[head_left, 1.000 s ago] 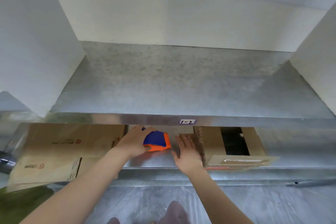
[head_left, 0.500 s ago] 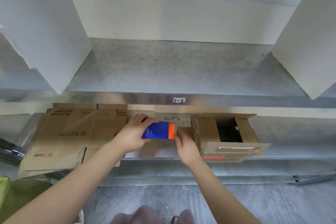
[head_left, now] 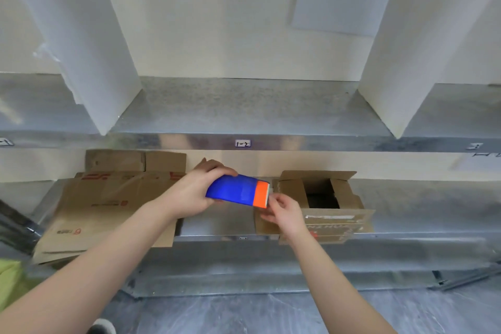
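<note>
Above the lower shelf point(head_left: 420, 209), between the flattened cartons point(head_left: 108, 198) and the open carton point(head_left: 291, 192), I see the blue-and-orange dispenser point(head_left: 233, 191) held in the air, lying sideways with its orange, toothed end to the right. Left hand point(head_left: 189, 195) grips the blue end, fingers wrapped over the top and covering that part. Right hand point(head_left: 284, 210) pinches at the toothed edge with curled fingertips; I cannot tell whether any tape sits between them. The right hand hides the open carton's near-left corner, and the carton's inside is dark, contents unreadable. The flattened cartons overhang the shelf edge, print too small to read. The upper shelf point(head_left: 244, 108) carries a small label point(head_left: 242, 143), blurred.
</note>
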